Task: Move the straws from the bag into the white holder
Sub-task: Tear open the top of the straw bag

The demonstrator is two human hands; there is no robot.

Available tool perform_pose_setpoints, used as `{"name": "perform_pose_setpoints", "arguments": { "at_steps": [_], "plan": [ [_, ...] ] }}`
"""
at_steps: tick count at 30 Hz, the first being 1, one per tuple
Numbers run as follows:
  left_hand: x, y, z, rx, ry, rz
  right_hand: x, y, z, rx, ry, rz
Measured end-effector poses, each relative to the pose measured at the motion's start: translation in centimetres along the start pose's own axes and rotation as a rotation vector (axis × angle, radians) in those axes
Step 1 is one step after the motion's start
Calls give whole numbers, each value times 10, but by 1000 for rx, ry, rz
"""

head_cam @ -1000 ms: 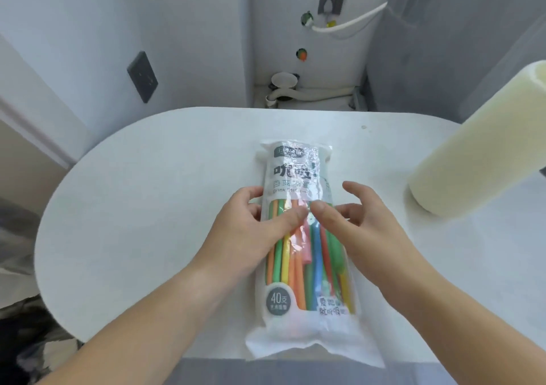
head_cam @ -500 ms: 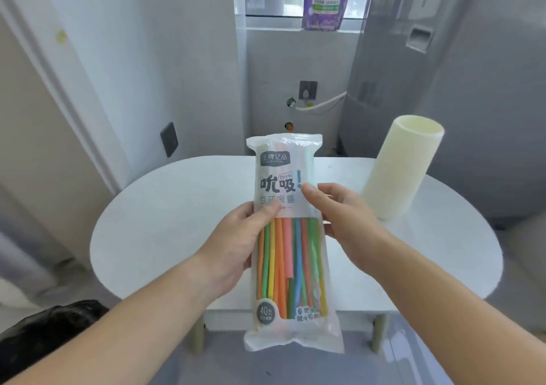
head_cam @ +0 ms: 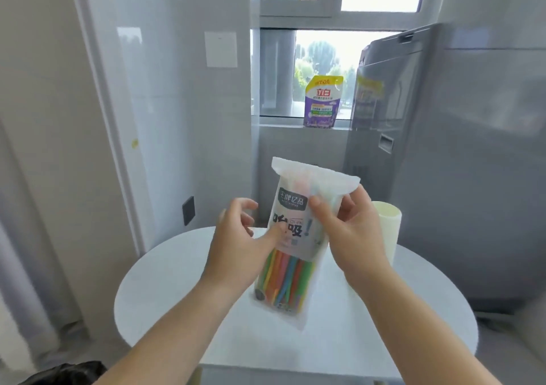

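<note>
A clear plastic bag point(head_cam: 298, 207) with printed text holds several coloured straws point(head_cam: 283, 278). It hangs upright in the air above the round white table point(head_cam: 165, 290). My right hand point(head_cam: 351, 237) pinches the bag just below its sealed top, thumb on the front and fingers behind. My left hand point(head_cam: 239, 245) is at the bag's left edge: its thumb touches the front and its loosely curled fingers stay off the plastic. The white holder point(head_cam: 388, 225), a cream cylinder, stands on the table behind my right hand, partly hidden by it.
A tall grey appliance point(head_cam: 458, 177) stands close behind the table on the right. A purple pouch point(head_cam: 322, 101) sits on the windowsill at the back. A white wall runs along the left. Something black point(head_cam: 68, 373) lies at the bottom left.
The bag went from lying flat on the table to upright in the air. My right hand slid up to its top, my left fingers came off it, and the view tilted upward.
</note>
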State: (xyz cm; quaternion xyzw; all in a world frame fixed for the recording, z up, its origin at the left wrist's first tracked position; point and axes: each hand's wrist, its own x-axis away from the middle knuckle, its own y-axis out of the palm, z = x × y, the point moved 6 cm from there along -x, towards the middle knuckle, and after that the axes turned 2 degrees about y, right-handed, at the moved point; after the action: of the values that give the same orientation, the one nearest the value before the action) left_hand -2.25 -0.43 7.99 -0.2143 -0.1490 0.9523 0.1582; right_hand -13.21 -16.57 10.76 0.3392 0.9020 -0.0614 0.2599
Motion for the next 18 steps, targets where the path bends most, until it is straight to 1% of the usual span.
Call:
{"name": "perform_pose_setpoints", "arguments": {
  "at_steps": [1,2,4,6,8,12,15,18],
  "plan": [
    [-3,0,9,31,22,8,3,2,-1,21,-34,-1],
    [-5,1,16,117,-4,-23,4,3,-1,38,-55,-4],
    [-6,10,23,361,-143,-127,8,4,7,80,-56,-34],
    [-6,15,24,498,-230,-175,12,7,15,85,-14,-116],
    [-5,16,22,532,-237,-173,15,11,19,34,35,-218],
    [-2,16,13,521,-243,-164,18,16,15,12,108,-306],
    [1,14,11,570,-236,-179,17,16,11,-6,171,-289],
    [7,15,13,576,-191,-227,20,18,12,46,222,-279]
  ]
}}
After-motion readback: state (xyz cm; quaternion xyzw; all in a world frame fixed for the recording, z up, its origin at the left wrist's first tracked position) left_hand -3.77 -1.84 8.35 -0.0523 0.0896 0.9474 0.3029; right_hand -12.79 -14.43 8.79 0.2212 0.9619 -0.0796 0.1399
